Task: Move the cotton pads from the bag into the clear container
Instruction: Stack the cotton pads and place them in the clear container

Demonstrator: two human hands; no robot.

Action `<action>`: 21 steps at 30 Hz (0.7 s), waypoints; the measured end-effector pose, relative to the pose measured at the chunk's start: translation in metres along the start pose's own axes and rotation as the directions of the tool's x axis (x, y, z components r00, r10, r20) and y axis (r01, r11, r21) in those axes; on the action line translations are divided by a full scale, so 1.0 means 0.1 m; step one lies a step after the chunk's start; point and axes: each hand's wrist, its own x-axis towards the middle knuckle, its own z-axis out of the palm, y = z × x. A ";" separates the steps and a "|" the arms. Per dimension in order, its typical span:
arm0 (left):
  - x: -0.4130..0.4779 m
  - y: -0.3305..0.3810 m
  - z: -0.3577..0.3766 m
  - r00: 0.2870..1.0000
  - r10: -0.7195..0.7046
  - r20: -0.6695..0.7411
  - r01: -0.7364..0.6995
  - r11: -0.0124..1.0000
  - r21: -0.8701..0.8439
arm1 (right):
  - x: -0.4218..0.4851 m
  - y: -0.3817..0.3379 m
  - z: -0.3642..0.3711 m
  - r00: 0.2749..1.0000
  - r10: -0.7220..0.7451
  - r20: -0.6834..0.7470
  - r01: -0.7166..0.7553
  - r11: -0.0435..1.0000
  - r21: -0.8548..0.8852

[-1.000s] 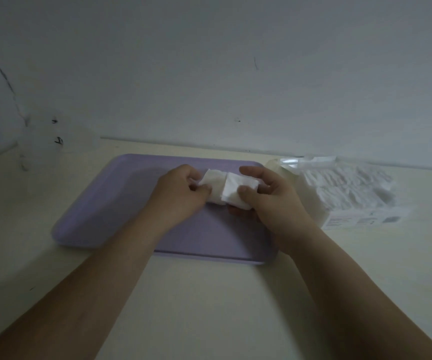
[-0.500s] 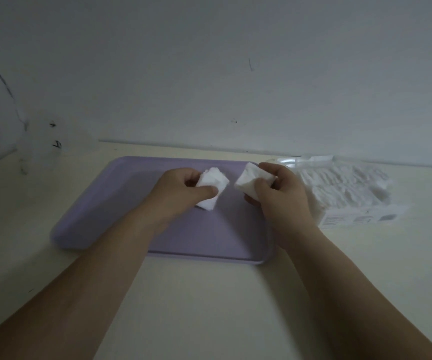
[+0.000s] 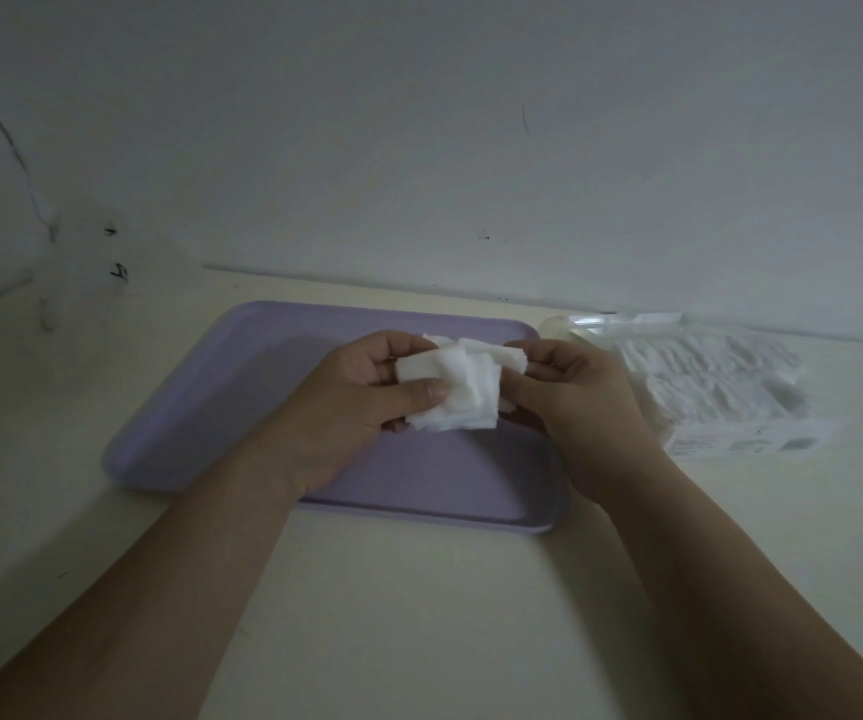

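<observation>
- Here, in the head view, both hands are raised above a lavender tray (image 3: 201,407) that lies flat on the pale tabletop (image 3: 419,615).
- A small stack of white square cotton pads (image 3: 463,389) sits between the two hands, held above the tray's far half and not touching it.
- The left hand (image 3: 362,407) grips the stack from its left side. Its thumb lies across the front face of the pads and its fingers are curled behind them.
- The right hand (image 3: 575,402) meets the stack from the right, with its curled fingertips pinching the pads' upper right edge.
- The pads in the stack are slightly fanned, with their corners out of line.
- The bag (image 3: 720,387), clear plastic and holding more white pads, lies on the tabletop just beside the tray's right edge, behind the right hand.
- The clear container (image 3: 81,283) shows only faintly at the far left, against the wall (image 3: 419,122), well apart from the hands. Dark marks show on it, and its contents cannot be made out in the dim light.
- Both forearms reach in from the bottom corners.
</observation>
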 end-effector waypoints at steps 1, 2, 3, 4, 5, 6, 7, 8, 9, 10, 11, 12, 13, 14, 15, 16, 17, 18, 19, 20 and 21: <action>0.00 0.01 0.00 1.000 0.010 -0.006 -0.010 1.000 0.014 | -0.01 -0.01 0.00 1.000 0.004 0.023 -0.004 1.000 0.001; 0.00 0.02 0.01 1.000 0.018 -0.008 -0.018 1.000 0.025 | -0.01 -0.01 0.00 0.999 0.009 0.043 -0.009 1.000 0.000; 0.00 0.02 0.02 1.000 0.023 -0.012 -0.022 0.999 0.029 | -0.02 -0.01 0.00 0.998 0.011 0.060 -0.010 1.000 -0.008; 0.00 0.02 0.03 0.999 0.025 -0.023 -0.025 0.999 0.027 | -0.02 -0.01 0.01 0.997 0.011 0.076 -0.010 1.000 -0.019; 0.00 0.02 0.04 0.999 0.027 -0.037 -0.026 0.999 0.026 | -0.03 -0.01 0.02 0.996 0.013 0.090 -0.011 1.000 -0.027; 0.01 0.02 0.05 0.998 0.030 -0.053 -0.029 0.999 0.031 | -0.04 -0.01 0.03 0.995 0.015 0.102 -0.012 0.999 -0.031; 0.01 0.02 0.06 0.997 0.035 -0.068 -0.032 0.999 0.044 | -0.05 -0.01 0.03 0.994 0.016 0.111 -0.013 0.999 -0.031; 0.01 0.02 0.07 0.996 0.038 -0.078 -0.033 0.998 0.058 | -0.05 -0.02 0.04 0.993 0.017 0.117 -0.013 0.999 -0.034; 0.01 0.02 0.07 0.995 0.039 -0.087 -0.033 0.997 0.069 | -0.05 -0.02 0.04 0.992 0.015 0.122 -0.011 0.999 -0.036; 0.01 0.02 0.07 0.995 0.039 -0.095 -0.032 0.997 0.076 | -0.06 -0.03 0.04 0.992 0.015 0.127 -0.010 0.999 -0.035; 0.00 0.03 0.07 0.994 0.041 -0.103 -0.032 0.996 0.084 | -0.06 -0.03 0.05 0.991 0.014 0.134 -0.011 1.000 -0.028; 0.00 0.03 0.07 0.993 0.047 -0.110 -0.036 0.995 0.098 | -0.06 -0.03 0.05 0.990 0.016 0.142 -0.014 1.000 -0.017; -0.01 0.03 0.07 0.992 0.058 -0.114 -0.044 0.991 0.123 | -0.06 -0.03 0.06 0.989 0.020 0.147 -0.020 1.000 -0.002; -0.01 0.03 0.07 0.991 0.072 -0.117 -0.054 0.987 0.150 | -0.06 -0.03 0.07 0.989 0.026 0.149 -0.028 1.000 0.011; -0.02 0.04 0.07 0.989 0.085 -0.119 -0.064 0.983 0.173 | -0.07 -0.05 0.07 0.989 0.033 0.146 -0.037 0.999 0.023; -0.02 0.04 0.07 0.987 0.097 -0.125 -0.072 0.979 0.190 | -0.07 -0.06 0.07 0.989 0.043 0.142 -0.049 0.998 0.036; -0.02 0.04 0.07 0.985 0.108 -0.132 -0.080 0.976 0.202 | -0.07 -0.07 0.07 0.989 0.056 0.137 -0.064 0.997 0.050; -0.02 0.04 0.06 0.983 0.119 -0.138 -0.088 0.973 0.214 | -0.07 -0.09 0.07 0.988 0.068 0.136 -0.077 0.995 0.066; -0.02 0.04 0.06 0.982 0.125 -0.143 -0.091 0.970 0.224 | -0.07 -0.09 0.07 0.988 0.071 0.141 -0.083 0.993 0.084; -0.02 0.05 0.05 0.981 0.127 -0.147 -0.090 0.968 0.232 | -0.07 -0.10 0.07 0.987 0.066 0.146 -0.080 0.992 0.095; -0.03 0.05 0.05 0.981 0.126 -0.150 -0.088 0.967 0.238 | -0.08 -0.10 0.08 0.987 0.058 0.149 -0.072 0.993 0.095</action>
